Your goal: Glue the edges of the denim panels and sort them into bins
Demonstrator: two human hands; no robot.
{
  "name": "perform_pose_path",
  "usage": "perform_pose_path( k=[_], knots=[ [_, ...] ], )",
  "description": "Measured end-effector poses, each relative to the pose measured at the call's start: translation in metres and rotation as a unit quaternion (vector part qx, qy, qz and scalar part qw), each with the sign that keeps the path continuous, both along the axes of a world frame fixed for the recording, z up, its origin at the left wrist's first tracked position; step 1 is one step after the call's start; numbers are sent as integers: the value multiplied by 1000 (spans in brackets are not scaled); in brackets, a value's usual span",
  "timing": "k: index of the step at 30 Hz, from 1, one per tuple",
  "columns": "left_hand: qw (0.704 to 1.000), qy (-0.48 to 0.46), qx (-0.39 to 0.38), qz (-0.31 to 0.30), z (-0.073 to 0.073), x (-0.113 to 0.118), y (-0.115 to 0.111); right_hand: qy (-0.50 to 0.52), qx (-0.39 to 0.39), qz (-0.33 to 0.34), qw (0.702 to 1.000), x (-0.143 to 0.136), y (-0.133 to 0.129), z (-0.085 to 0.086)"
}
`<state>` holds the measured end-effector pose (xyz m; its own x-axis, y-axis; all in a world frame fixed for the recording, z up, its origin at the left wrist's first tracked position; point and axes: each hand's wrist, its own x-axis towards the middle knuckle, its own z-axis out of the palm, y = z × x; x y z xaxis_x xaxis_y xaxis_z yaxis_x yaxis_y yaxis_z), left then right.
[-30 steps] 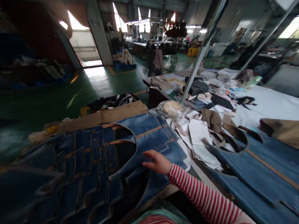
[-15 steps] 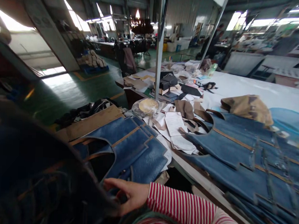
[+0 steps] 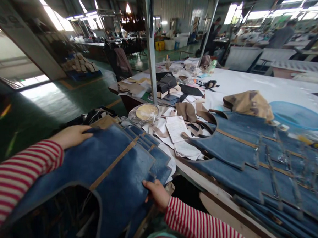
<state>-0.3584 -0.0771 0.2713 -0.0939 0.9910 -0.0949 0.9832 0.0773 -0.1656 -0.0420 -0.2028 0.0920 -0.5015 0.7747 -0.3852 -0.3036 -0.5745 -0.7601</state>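
Observation:
A large blue piece with brown strips and a curved cut-out [image 3: 114, 159] spreads between my hands at the lower left. At its far left edge, my left hand [image 3: 74, 136] is closed on it. My right hand [image 3: 157, 194] pinches its right edge, thumb on top. Beneath and beyond it lie stacked blue pieces [image 3: 161, 158] with the same brown strips. On the table to the right rest more blue pieces [image 3: 235, 137], overlapping one another.
White papers and brown scraps [image 3: 177, 130] lie beside a plastic-wrapped round item [image 3: 146, 112]. A metal post [image 3: 151, 58] rises behind them. A camouflage cloth [image 3: 252, 102] and blue round tray [image 3: 297, 115] sit on the white table [image 3: 257, 81]. People stand far back.
The held blue piece has come down from the left, now spread over the stack. My left hand has come fully into view. My right hand has shifted slightly right, and the view has turned.

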Motion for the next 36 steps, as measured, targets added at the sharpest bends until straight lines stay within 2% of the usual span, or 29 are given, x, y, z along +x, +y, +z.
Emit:
perform_pose_path(
  k=[2,4,10,13,17,21,26,29,31,33,36],
  knots=[
    [998,-15,-54,-5,-32,15,11,-12,-27,-11,1000,3,1,-7],
    [997,-20,-81,5,-56,23,24,-15,-42,-18,999,4,4,-11],
    [992,-35,-115,38,-99,31,63,-39,-71,-36,996,5,16,-17],
    [991,-44,-115,57,-125,37,68,-59,-98,-33,993,3,23,-26],
    [989,-59,-107,81,-159,36,57,-122,-153,-19,981,0,31,-38],
    [987,-82,-99,95,-176,21,36,-164,-142,7,976,-1,32,-40],
    [988,-149,-37,27,-175,18,15,-168,-130,2,977,-2,28,-35],
    [981,-196,-2,-18,-168,29,-11,-172,-131,11,976,-3,26,-36],
    [975,-220,14,-33,-161,33,-45,-180,-129,15,975,-2,25,-37],
    [971,-234,26,-27,-154,30,-97,-195,-120,13,973,0,22,-39],
    [970,-238,45,36,-153,7,-201,-231,-56,43,970,7,21,-40]
  ],
)
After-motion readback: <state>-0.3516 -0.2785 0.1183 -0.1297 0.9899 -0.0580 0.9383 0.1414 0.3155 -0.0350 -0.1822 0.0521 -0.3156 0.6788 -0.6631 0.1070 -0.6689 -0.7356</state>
